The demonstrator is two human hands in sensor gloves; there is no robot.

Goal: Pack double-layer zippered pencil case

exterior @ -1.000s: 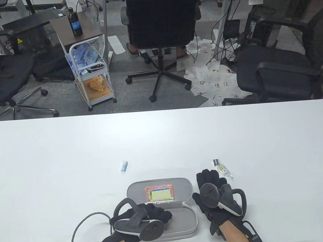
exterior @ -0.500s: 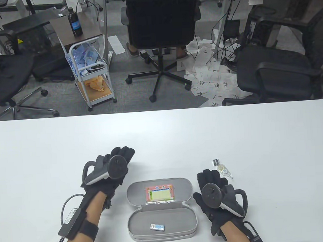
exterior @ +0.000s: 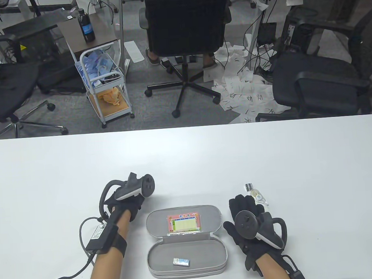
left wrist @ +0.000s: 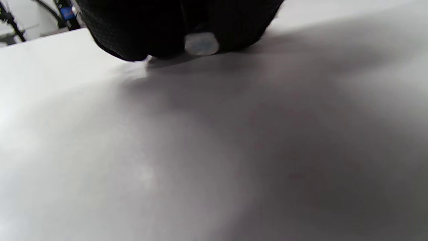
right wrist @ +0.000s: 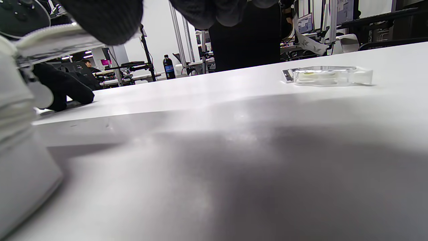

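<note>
The grey pencil case (exterior: 157, 269) lies open, its lid with a colourful card (exterior: 183, 223) folded back. A small white-blue item (exterior: 181, 261) lies in its lower tray. My left hand (exterior: 139, 197) is on the table, up and left of the case, fingers curled down. In the left wrist view the fingers (left wrist: 160, 30) close around a small white item (left wrist: 201, 44) on the table. My right hand (exterior: 241, 205) rests flat and empty on the table just right of the case. The case's edge also shows in the right wrist view (right wrist: 20, 150).
A clear correction tape (exterior: 259, 197) and a small dark-and-white piece (exterior: 248, 186) lie just beyond my right hand's fingertips; the tape also shows in the right wrist view (right wrist: 326, 75). Office chairs and a cart stand past the table's far edge (exterior: 185, 128).
My left hand left the case's tray, where a white-blue item now lies, moved up and left over the other small item, and has curled its fingers onto it. My right hand barely moved.
</note>
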